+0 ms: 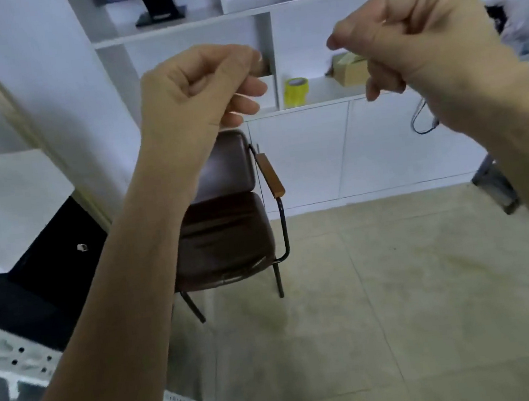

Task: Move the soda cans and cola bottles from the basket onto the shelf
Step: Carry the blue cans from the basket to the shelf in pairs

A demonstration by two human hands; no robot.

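Both held raised in front of the white shelf unit (pixel 268 12), above the brown chair (pixel 226 224): left hand (pixel 201 89) with fingers curled and nothing visible in them, right hand (pixel 409 38) likewise curled, apparently gripping nothing. No basket, soda cans or cola bottles showing anywhere around the chair; their place impossible to tell from here. Probably still searching or just starting. To do this step well: turning to find the basket first, loosening the fingers before reaching, gripping each can around its middle, carrying it upright. On the shelf above the chair, yellow tape roll (pixel 296 92) and cardboard box (pixel 349 70) already occupying space.
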